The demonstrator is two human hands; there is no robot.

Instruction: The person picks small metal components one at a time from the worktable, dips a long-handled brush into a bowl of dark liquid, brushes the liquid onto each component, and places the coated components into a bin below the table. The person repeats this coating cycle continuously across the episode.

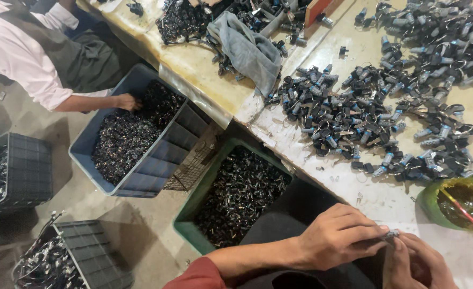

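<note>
While a heap of small locks [375,118] waits on the desk [322,176] | left hand [335,235] and right hand [415,262] pinch one small metal part [392,234] together | green bin [236,195] looks part-filled.

This is a small workshop or assembly shop. A worn, stained table [375,198] is heaped with small black and silver metal parts [364,118]. On the bare concrete floor [140,235] beside it stand plastic crates, a blue crate [151,166] and a green crate [193,214], filled with similar parts. Another person [22,53] reaches into the blue one.
</note>
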